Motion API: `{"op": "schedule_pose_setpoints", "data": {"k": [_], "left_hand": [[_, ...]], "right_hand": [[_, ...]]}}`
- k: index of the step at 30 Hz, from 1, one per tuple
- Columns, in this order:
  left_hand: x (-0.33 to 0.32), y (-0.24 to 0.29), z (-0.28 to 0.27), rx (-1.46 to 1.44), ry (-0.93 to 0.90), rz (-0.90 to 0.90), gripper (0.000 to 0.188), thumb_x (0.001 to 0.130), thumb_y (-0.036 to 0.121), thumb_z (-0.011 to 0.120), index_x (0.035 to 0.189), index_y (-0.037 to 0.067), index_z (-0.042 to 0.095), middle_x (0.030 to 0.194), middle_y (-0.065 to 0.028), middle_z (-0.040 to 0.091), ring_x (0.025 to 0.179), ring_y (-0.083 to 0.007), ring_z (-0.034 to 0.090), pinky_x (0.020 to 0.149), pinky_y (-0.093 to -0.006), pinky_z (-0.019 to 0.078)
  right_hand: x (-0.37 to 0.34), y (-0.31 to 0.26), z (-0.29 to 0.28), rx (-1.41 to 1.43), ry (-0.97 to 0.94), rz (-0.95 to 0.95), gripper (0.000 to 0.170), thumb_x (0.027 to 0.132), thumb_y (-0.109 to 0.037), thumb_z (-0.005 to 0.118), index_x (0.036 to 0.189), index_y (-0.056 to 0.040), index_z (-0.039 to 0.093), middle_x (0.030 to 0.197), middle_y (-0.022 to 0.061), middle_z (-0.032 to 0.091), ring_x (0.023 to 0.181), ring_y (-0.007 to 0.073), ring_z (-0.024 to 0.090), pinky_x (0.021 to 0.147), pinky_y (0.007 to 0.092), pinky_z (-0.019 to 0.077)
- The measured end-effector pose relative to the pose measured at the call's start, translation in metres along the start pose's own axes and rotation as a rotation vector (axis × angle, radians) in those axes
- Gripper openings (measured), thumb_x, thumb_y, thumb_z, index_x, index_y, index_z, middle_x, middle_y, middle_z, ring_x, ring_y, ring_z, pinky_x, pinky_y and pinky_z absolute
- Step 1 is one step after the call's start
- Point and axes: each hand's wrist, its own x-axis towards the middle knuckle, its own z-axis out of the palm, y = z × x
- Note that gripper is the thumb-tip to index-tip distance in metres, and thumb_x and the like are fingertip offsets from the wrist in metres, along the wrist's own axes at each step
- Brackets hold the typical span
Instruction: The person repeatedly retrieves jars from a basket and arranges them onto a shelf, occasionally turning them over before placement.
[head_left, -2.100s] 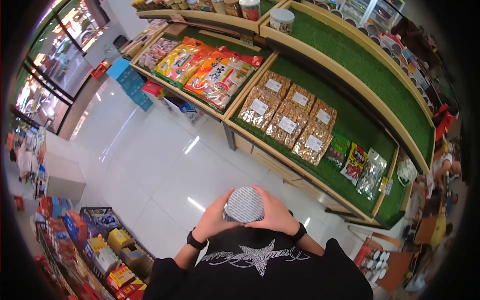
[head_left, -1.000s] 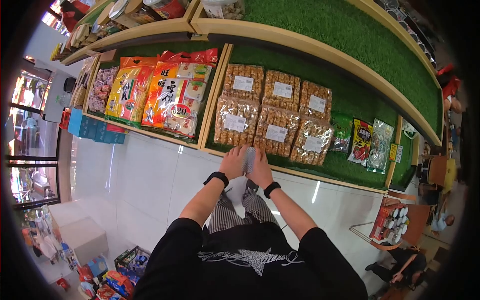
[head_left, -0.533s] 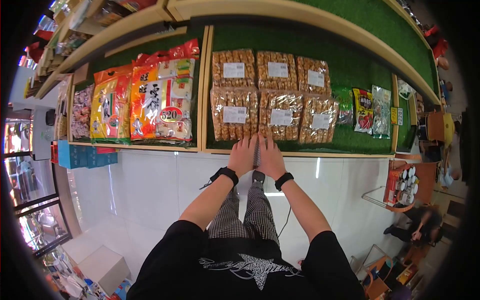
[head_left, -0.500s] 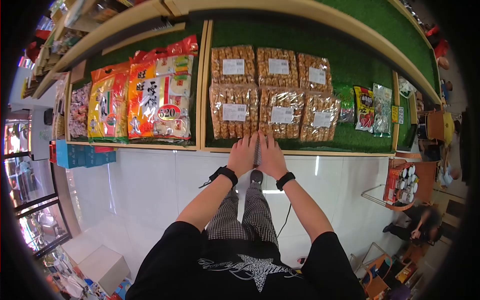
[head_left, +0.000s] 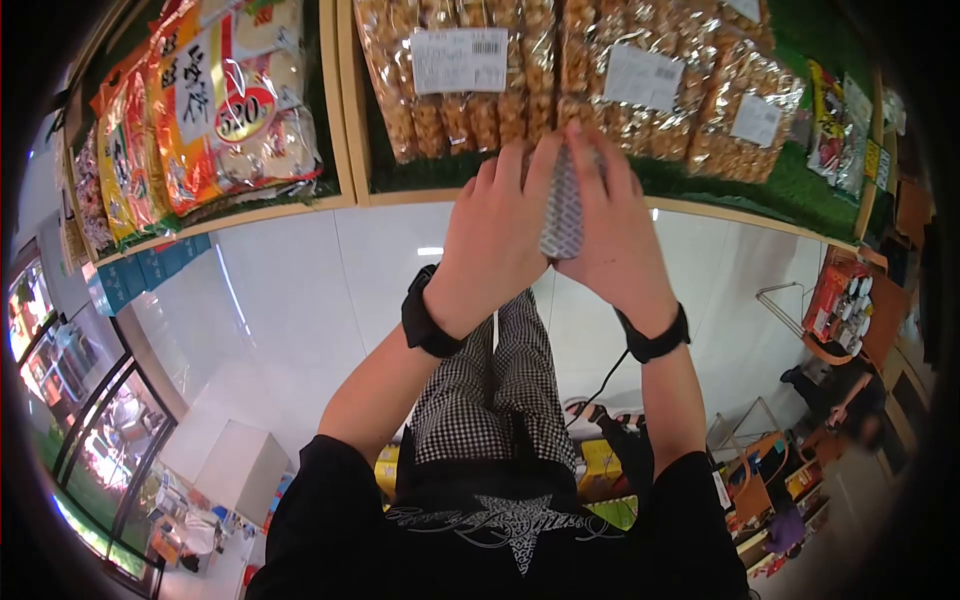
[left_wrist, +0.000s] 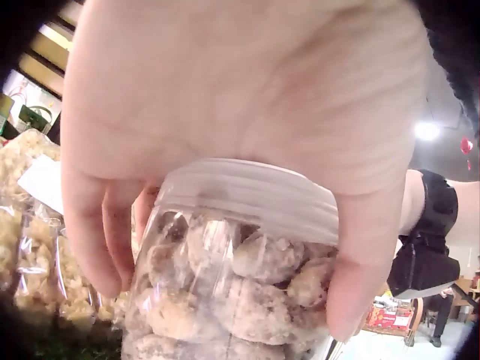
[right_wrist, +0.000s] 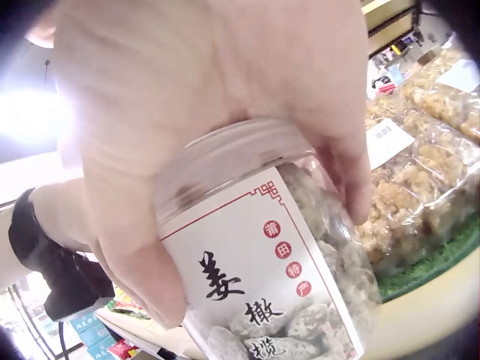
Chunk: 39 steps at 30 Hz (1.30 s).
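Note:
Both hands hold one clear plastic jar point(left_wrist: 240, 292) of pale, sugar-dusted dried fruit. Its patterned silver-grey lid point(head_left: 565, 220) shows between the hands in the head view. My left hand point(head_left: 500, 235) grips the jar from the left, thumb and fingers reaching down past the lid. From the other side my right hand point(head_left: 612, 235) grips it the same way. A white label point(right_wrist: 255, 270) with Chinese writing covers the side seen in the right wrist view. Just beyond the fingertips lie packs of nut-like brittle point(head_left: 470, 110) on the shelf.
The wooden shelf lip point(head_left: 420, 196) runs across in front of me. Left of a divider lie large rice cracker bags point(head_left: 220, 120); small snack bags point(head_left: 840, 130) lie at the right. Teal boxes point(head_left: 150, 272) stand below left. A person point(head_left: 855, 410) is at the far right.
From close to the body, the hands have carried the jar forward to the shelf's front edge. The shelf and brittle packs now appear much nearer. Both hands have kept hold of the jar.

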Motion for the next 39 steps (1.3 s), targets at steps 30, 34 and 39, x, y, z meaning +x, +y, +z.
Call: {"op": "schedule_pose_setpoints", "data": {"k": [30,34,39], "left_hand": [[0.024,-0.008,0.043,-0.096,0.124,0.027,0.083,0.058,-0.001,0.074,0.135,0.003,0.042,0.129,-0.0189,0.045,0.113,-0.0383,0.049,0.094,-0.0404,0.0460],[0.022,-0.001,0.045,-0.072,0.130,0.019,0.082,0.059,-0.001,0.074,0.134,0.003,0.043,0.128,-0.0190,0.045,0.113,-0.0384,0.049,0.094,-0.0404,0.0459],[0.016,-0.019,0.034,-0.037,0.137,0.000,0.081,0.059,-0.001,0.074,0.134,0.003,0.043,0.128,-0.0190,0.045,0.113,-0.0385,0.049,0.094,-0.0404,0.0459]], "right_hand": [[-0.002,0.022,0.043,-0.141,0.326,-0.113,0.079,0.071,-0.018,0.081,0.137,-0.0060,0.041,0.135,0.0206,0.044,0.121,0.0341,0.049,0.087,0.0380,0.0531],[-0.006,0.033,0.048,-0.101,0.358,-0.127,0.077,0.071,-0.018,0.081,0.137,-0.0058,0.041,0.134,0.0209,0.045,0.120,0.0341,0.050,0.087,0.0377,0.0532],[-0.011,0.036,0.055,-0.043,0.393,-0.147,0.076,0.072,-0.018,0.080,0.136,-0.0056,0.042,0.133,0.0212,0.046,0.120,0.0342,0.050,0.087,0.0373,0.0533]]}}
